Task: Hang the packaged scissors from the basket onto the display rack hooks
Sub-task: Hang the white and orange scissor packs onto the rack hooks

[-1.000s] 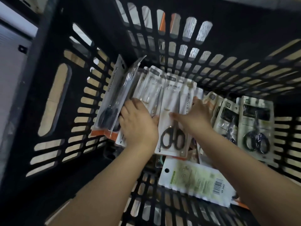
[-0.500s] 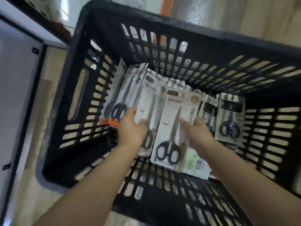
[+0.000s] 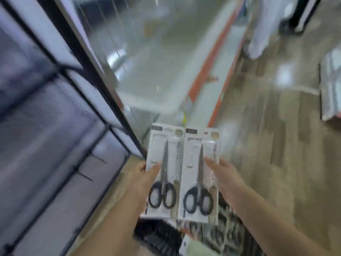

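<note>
1. Two scissor packs, left pack (image 3: pixel 163 170) and right pack (image 3: pixel 200 174), are held side by side above the basket (image 3: pixel 160 237).
2. The left hand (image 3: pixel 142 180) grasps one pack and the right hand (image 3: pixel 225 178) the other.
3. Carrying step, I judge; next is finding a rack hook, none clearly visible.

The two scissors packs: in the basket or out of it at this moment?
Out. The left hand grips the left pack, the right hand the right pack, side by side above the basket.
</note>
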